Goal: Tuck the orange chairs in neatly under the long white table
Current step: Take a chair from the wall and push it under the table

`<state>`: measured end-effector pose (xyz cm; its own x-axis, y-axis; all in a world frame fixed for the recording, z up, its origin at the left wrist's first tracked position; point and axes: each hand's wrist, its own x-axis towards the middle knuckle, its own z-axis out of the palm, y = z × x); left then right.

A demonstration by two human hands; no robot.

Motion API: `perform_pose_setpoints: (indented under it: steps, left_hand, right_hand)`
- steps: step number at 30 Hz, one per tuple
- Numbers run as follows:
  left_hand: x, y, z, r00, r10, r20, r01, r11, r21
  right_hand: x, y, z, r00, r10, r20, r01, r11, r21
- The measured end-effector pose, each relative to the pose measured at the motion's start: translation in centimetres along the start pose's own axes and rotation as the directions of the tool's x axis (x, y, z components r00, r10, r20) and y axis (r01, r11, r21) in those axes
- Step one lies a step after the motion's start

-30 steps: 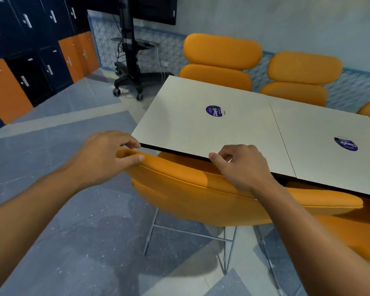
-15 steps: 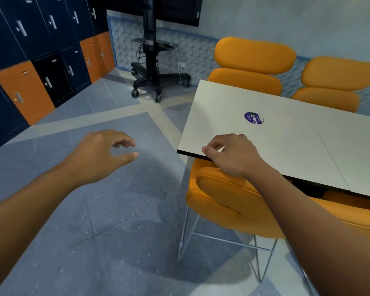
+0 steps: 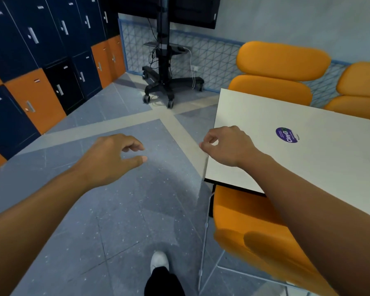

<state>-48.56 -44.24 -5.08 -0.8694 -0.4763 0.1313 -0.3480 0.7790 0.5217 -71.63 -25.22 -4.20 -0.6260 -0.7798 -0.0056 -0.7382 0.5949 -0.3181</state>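
Both loosely curled, empty: left hand (image 3: pixel 113 159), right hand (image 3: pixel 226 146). Under right forearm, orange chair (image 3: pixel 239 218) looks tucked beneath white table (image 3: pixel 265 116). Probably next: far chair (image 3: pixel 282 60) beyond right hand; grip backrest two-handed, push square.

1. The person is wearing a white shoe (image 3: pixel 159 260), which is showing at six o'clock in the head view.
2. A black trouser leg (image 3: pixel 163 283) is covering the leg directly behind that shoe, at the bottom edge.
3. Both forearms are showing bare, the left one at eight o'clock and the right one at four o'clock.
4. The left hand (image 3: pixel 113 159) and the right hand (image 3: pixel 229 146) are showing bare too.
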Motion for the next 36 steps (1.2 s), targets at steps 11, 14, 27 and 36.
perform_pose_setpoints:
  steps: [11, 14, 27, 36]
  left_hand:
    - [20.0, -5.2, 0.5, 0.998, 0.008, 0.058, -0.007, 1.000, -0.002]
    - [23.0, -5.7, 0.7, 0.996, 0.007, 0.091, -0.007, 1.000, -0.005]
    - [45.7, -12.5, 5.4, 0.964, 0.098, 0.245, -0.086, 0.995, -0.058]
    - [64.7, -17.7, 7.0, 0.924, 0.176, 0.340, -0.144, 0.983, -0.116]
  right_hand:
    - [17.3, 1.9, 1.2, 0.996, 0.087, -0.033, -0.081, 0.984, 0.158]
    - [19.5, 2.2, 1.7, 0.995, 0.096, -0.017, -0.091, 0.976, 0.199]
    - [36.6, 7.3, 4.2, 0.963, 0.260, 0.063, -0.268, 0.924, 0.273]
    - [53.0, 10.2, 4.4, 0.924, 0.376, 0.064, -0.377, 0.874, 0.306]
